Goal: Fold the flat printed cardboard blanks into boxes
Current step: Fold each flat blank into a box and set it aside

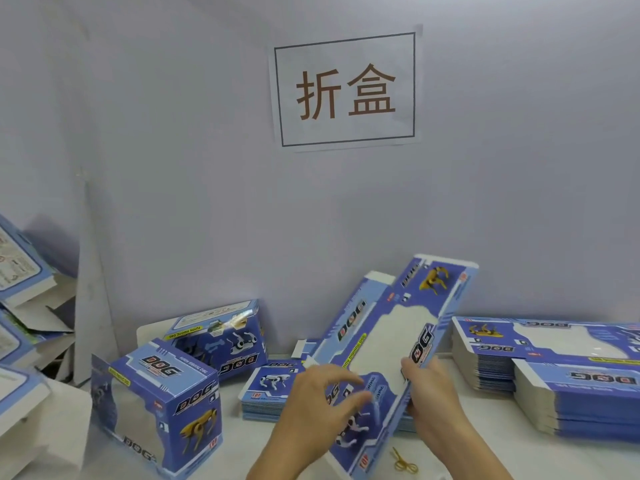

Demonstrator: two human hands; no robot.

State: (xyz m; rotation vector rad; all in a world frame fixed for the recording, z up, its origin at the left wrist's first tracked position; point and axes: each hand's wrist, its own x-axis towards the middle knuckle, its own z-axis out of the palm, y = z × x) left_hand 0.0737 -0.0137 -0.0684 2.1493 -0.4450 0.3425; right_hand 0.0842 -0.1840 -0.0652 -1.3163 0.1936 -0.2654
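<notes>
So at this point I had one flat blue "DOG" box blank (388, 344) up off the table, tilted so its far end leaned toward the wall and its near end sat low between the hands. The right hand (429, 396) gripped the blank's right edge, thumb curled over the printed face and the other fingers hidden behind the card. The left hand (322, 407) was over the near left part of the blank, fingers loosely spread and a bit curled; I honestly couldn't tell whether it was touching the card or just above it, too much blur there.

Two folded boxes stood on the left side of the white table (242, 445): the nearer box (162, 410) with a yellow robot dog printed on it, and the farther box (221, 337) just behind it against the wall. A short stack of blanks (266, 393) lay just left of the left hand. A much taller stack of blanks (554, 372) sat on the right. More flattened cartons (24, 306) were piled at the far left edge. A yellow rubber band (403, 462) lay near the right wrist. A paper sign (346, 88) with "折盒" hung on the wall.
</notes>
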